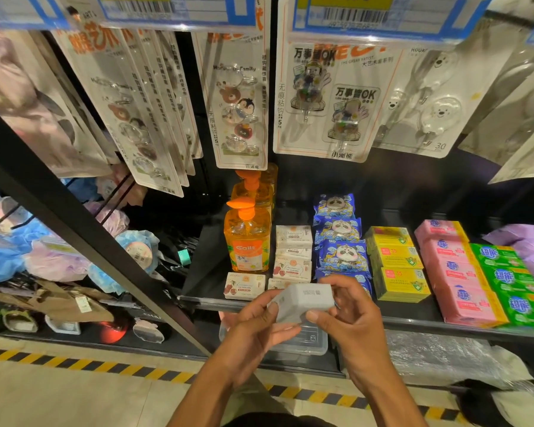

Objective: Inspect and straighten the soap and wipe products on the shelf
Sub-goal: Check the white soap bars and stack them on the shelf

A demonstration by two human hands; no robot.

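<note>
A small white soap box [302,301] is held in front of the black shelf [413,318], with its plain printed side facing me. My left hand [256,328] grips its left end and my right hand [349,315] grips its right end. Behind it, more white soap boxes [293,254] with cherry pictures stand in a row, and one more cherry box [244,285] lies apart at the front left. Blue panda wipe packs [339,238] run front to back beside them. Orange pump soap bottles [248,241] stand to the left.
Yellow soap boxes [395,263], pink soap packs [457,272] and green soap packs [506,278] fill the shelf's right side. Hook cards [327,100] hang overhead. A slanted black post [84,238] crosses at left. Clear plastic boxes [302,340] sit on the lower shelf.
</note>
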